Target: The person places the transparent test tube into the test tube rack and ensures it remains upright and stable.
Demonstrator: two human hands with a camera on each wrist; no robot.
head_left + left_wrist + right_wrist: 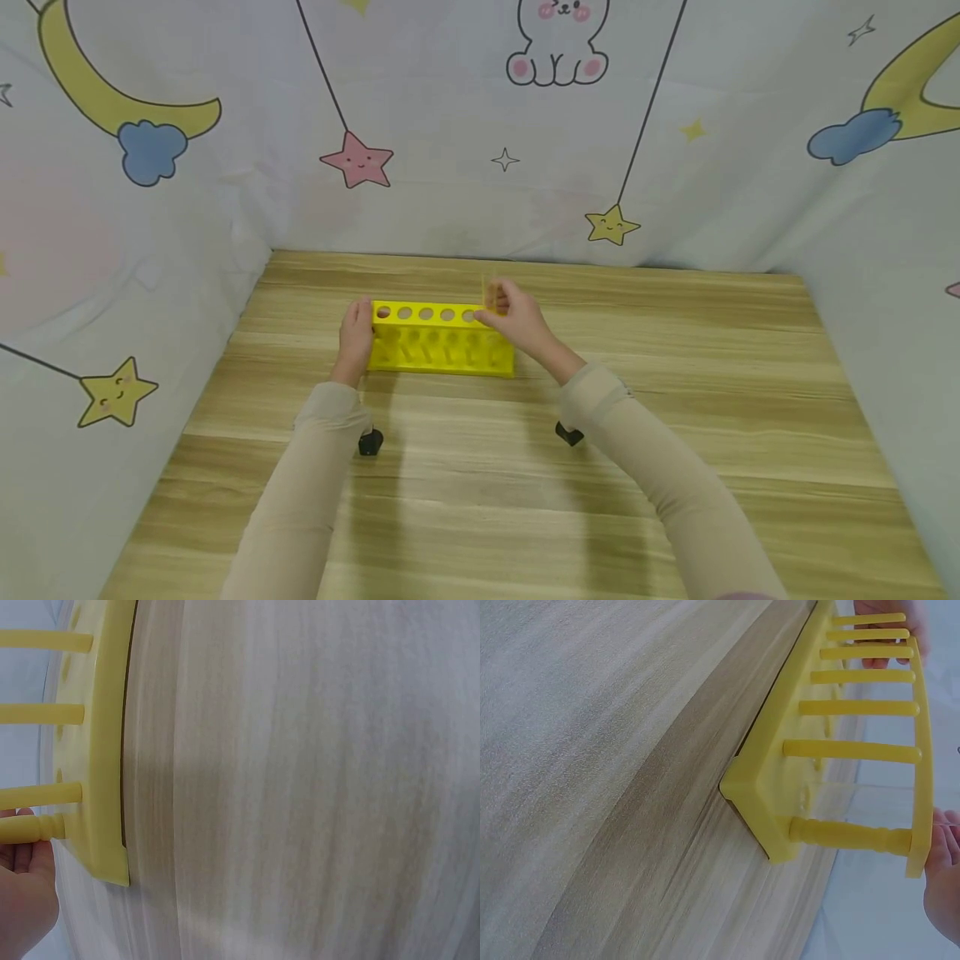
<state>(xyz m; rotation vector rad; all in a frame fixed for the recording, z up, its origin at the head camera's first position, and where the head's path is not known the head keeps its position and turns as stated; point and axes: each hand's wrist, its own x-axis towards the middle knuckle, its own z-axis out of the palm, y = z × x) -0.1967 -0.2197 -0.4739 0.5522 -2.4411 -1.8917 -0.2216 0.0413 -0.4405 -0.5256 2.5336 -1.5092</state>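
Note:
A yellow test tube rack (442, 358) stands on the table, with a row of round holes in its top plate and several pegs. At its left end, my left hand (356, 342) grips the side; the left wrist view catches this hand (28, 900) around the end post. My right hand (523, 321) is at the top right corner, pinching a clear test tube (486, 290). In the right wrist view the see-through tube (862, 801) passes below the top plate at that end hole, beside the turned post. Part of my right hand (945, 889) shows past the plate.
The wood-grain table (480, 492) extends around the rack. A white curtain (450, 208) printed with stars and moons hangs behind and at both sides. Black wrist-camera pieces hang under the left sleeve (300, 492) and the right sleeve (660, 467).

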